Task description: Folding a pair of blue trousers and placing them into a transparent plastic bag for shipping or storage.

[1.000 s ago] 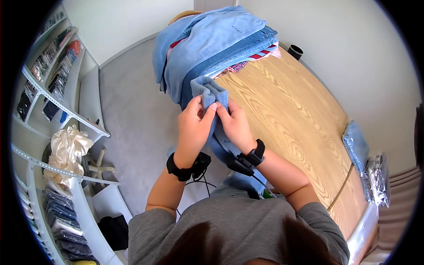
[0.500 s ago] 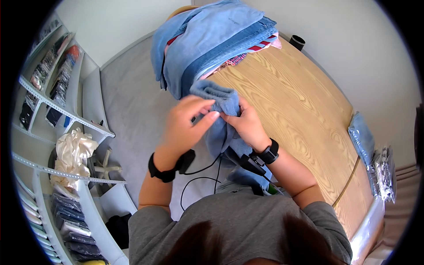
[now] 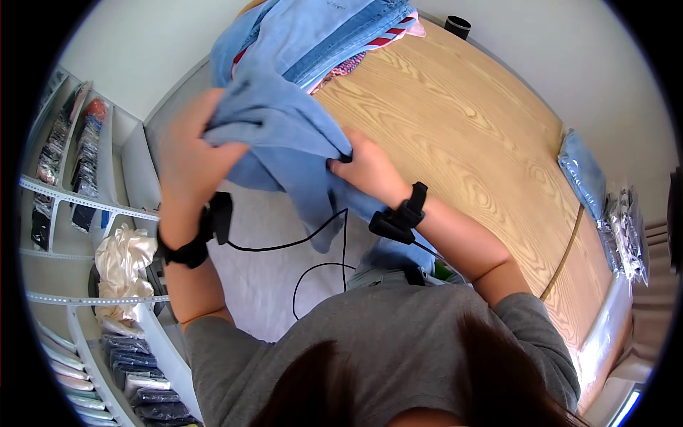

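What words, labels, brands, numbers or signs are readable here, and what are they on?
Nothing here is clear enough to quote.
Light-blue garment topping the clothes pile: small dark script-like mark, too small to read.
Blue garment in the right hand: no lettering visible.
Plastic-wrapped packs on the shelves: any print is too small to read.

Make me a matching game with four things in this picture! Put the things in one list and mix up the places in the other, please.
Things
1. Shiny cream cloth
2. Black cylinder
3. Blue garment
4. Blue packet

Places
A. Between the left hand and the right hand
B. At the right-hand edge of the table
C. Crumpled up on the shelves at the left
D. By the table's far edge, near the top of the picture

Right pairs: 1-C, 2-D, 3-A, 4-B
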`<state>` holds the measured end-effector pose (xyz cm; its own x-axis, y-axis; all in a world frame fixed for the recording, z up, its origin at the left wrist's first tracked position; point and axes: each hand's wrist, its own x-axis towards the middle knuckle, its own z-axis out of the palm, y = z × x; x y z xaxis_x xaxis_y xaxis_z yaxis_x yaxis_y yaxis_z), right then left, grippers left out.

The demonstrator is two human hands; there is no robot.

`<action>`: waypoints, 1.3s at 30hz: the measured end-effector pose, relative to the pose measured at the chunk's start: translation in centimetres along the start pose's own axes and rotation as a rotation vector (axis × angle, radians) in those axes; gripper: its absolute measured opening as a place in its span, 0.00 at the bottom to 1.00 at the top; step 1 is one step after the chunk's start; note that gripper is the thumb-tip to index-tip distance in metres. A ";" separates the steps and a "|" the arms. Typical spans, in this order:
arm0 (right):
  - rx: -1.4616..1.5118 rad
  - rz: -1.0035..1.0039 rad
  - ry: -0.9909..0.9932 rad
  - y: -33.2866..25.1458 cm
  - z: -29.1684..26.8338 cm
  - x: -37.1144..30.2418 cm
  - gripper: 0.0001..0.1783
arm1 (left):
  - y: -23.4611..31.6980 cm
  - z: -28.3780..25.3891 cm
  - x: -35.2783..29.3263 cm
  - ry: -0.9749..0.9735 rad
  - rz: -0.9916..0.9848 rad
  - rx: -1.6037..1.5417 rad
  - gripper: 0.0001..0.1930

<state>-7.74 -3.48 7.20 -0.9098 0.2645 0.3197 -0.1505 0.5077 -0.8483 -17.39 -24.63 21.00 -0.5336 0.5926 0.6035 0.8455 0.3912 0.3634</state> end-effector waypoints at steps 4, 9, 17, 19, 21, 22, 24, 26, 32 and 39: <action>-0.006 -0.037 -0.033 2.3 2.7 0.5 0.13 | 0.4 -5.1 0.3 0.164 0.022 0.142 0.25; 0.045 -0.079 0.009 2.5 4.9 3.0 0.09 | -0.3 -12.4 -0.4 0.768 -0.147 0.463 0.29; 0.184 -0.265 -0.061 0.7 8.4 -0.2 0.15 | 2.4 -10.0 2.2 0.238 0.122 0.456 0.20; 0.215 -0.265 -0.126 1.3 8.5 -0.8 0.24 | 2.2 -7.5 3.8 0.192 0.176 0.398 0.19; 0.194 -0.281 -0.165 1.8 9.2 -1.3 0.26 | 2.4 -7.1 3.9 0.194 0.248 0.314 0.18; 0.210 -0.176 -0.168 2.0 9.3 -1.5 0.27 | 2.4 -7.3 4.0 0.198 0.241 0.326 0.18; 0.225 -0.070 -0.178 2.4 9.4 -1.5 0.28 | 2.4 -7.6 4.2 0.201 0.242 0.352 0.18; 0.308 0.031 -0.260 2.9 9.4 -0.7 0.26 | 1.7 -8.3 4.1 0.175 0.161 0.355 0.20; 0.527 0.125 -0.495 5.0 11.9 2.1 0.19 | 0.7 -9.6 3.9 0.253 0.229 0.371 0.22; 0.275 0.047 -0.108 5.2 11.9 4.5 0.16 | -0.3 -10.1 3.8 0.397 0.212 0.264 0.21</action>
<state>-17.21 -9.40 -0.76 -0.9520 0.1863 0.2428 -0.1925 0.2523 -0.9483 -19.41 -29.62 30.34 -0.2587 0.3852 0.8858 0.8728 0.4861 0.0435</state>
